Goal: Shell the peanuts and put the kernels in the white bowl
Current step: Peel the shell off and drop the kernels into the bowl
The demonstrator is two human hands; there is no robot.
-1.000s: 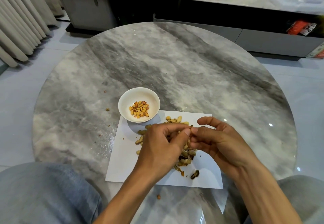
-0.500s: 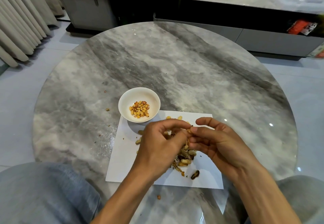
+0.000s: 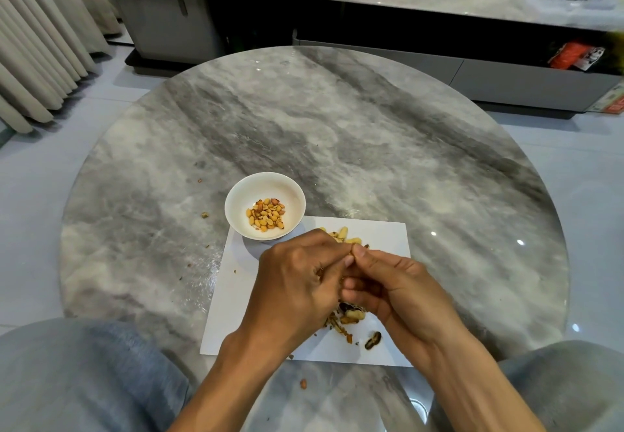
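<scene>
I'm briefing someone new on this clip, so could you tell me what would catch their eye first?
First, the left hand and right hand, pressed together over the white sheet at the table's near edge, fingers pinching something small, probably a peanut, mostly hidden. Next, the white bowl just beyond the left hand, sitting on the sheet's far-left corner with golden kernels inside. Dark shells lie below the hands.

Glossy grey marble table [image 3: 371, 148]; smooth glazed white bowl [image 3: 236, 195]; matt white paper sheet [image 3: 381, 232]; denim knees [image 3: 84, 374].
</scene>
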